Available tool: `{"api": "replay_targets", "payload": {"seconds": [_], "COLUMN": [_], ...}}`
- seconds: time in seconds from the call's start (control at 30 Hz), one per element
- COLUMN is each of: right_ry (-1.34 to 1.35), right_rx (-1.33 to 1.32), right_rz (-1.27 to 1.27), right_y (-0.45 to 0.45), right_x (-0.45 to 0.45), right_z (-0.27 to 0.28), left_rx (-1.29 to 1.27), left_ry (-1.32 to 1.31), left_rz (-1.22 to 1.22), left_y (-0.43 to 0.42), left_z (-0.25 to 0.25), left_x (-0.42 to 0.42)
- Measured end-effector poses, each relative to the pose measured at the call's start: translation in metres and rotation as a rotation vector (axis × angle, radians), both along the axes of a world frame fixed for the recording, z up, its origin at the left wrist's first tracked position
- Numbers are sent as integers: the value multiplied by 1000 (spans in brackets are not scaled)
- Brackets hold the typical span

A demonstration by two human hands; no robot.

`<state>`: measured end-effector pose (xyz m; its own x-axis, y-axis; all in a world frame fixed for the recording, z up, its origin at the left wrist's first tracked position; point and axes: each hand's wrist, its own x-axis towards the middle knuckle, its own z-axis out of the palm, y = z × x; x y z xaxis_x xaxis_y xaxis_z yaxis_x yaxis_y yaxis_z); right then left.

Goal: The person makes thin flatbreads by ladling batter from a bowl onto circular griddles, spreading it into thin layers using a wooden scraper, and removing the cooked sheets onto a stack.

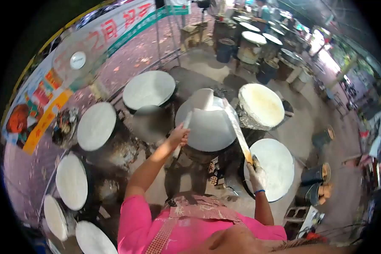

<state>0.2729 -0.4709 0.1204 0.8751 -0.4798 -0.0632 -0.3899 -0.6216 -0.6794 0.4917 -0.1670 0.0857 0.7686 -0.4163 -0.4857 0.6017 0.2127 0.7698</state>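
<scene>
My left hand (179, 136) is closed round the handle of a pale scoop (202, 99), whose broad head is over the far part of a wide round pan (209, 131). My right hand (257, 174), in a whitish glove, grips the brownish lower end of a long white-coated paddle (237, 127). The paddle slants up and left, its far end near the scoop over the same pan. Smooth greyish-white material shows in the pan. Beneath my right hand and beside it is a round white-topped vessel (275, 169).
Round white-topped vessels stand at the left (96, 126), far left (149, 89) and far right (261, 106). A dark round surface (150, 122) lies left of the pan. Buckets (323, 136) and hollow blocks (297, 213) are at the right. A person (264, 12) is in the distance.
</scene>
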Motion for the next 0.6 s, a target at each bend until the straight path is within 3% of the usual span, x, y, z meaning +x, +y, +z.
{"api": "replay_targets", "payload": {"seconds": [0.07,0.13,0.17,0.2,0.23,0.3,0.33,0.37,0.43,0.47,0.5,0.57,0.6], "right_ry": [-51,53,129,247,118,-147,-171,-219,-429,-485,-451,-80,20], "right_rx": [-126,-249,-274,-336,-339,116,435,575,1021,875,476,91,-47], "right_rz": [94,100,81,5,20,-86,-202,-223,-431,-436,-280,-187,-199], "right_y": [23,37,38,48,36,13,12,11,59,50,58,49,48], "right_x": [17,49,63,70,71,71,70,63,79,104,125,142,139], "right_z": [-7,-43,-65,-64,-97,-129,-124,-118,-76,-138,-153,-173,-153], "left_rx": [124,98,142,357,563,898,1036,1172,1211,1212,1218,1043,963], "left_ry": [-111,-6,-171,-358,-548,-838,-931,-1016,-1001,-979,-956,-855,-814], "left_rz": [-26,-85,-112,-115,-104,-131,-189,-249,-307,-314,-325,-110,-12], "left_y": [-36,-65,-78,-83,-85,-78,-67,-60,-62,-67,-69,-83,-82], "left_z": [-11,-55,-66,-88,-114,-123,-112,-108,-107,-99,-90,-67,-59], "left_x": [30,65,64,76,92,110,109,107,114,116,117,125,134]}}
